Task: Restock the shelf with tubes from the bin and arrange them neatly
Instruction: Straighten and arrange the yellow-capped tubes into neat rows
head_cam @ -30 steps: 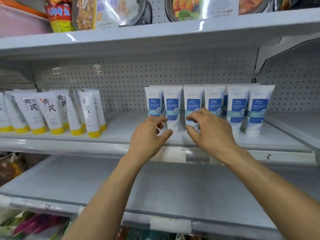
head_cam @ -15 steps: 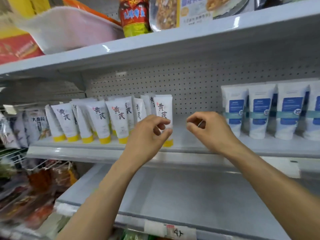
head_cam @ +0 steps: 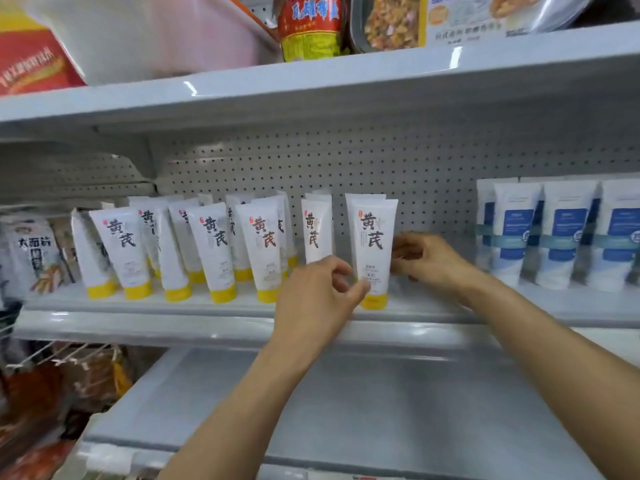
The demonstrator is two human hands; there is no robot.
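Here the end tube, white with a yellow cap, stands upright near the front lip of the shelf. The left hand pinches its lower left edge with curled thumb and fingers. The right hand sets curled fingers against its right edge; I cannot tell whether they grip. Left of it, past a narrow gap, stand more yellow-capped tubes. Right of it, bare shelf runs to the blue tubes.

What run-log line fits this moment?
left hand: thumb on yellow-capped tube | right hand: fingertips at tube's right edge | tube: upright on shelf
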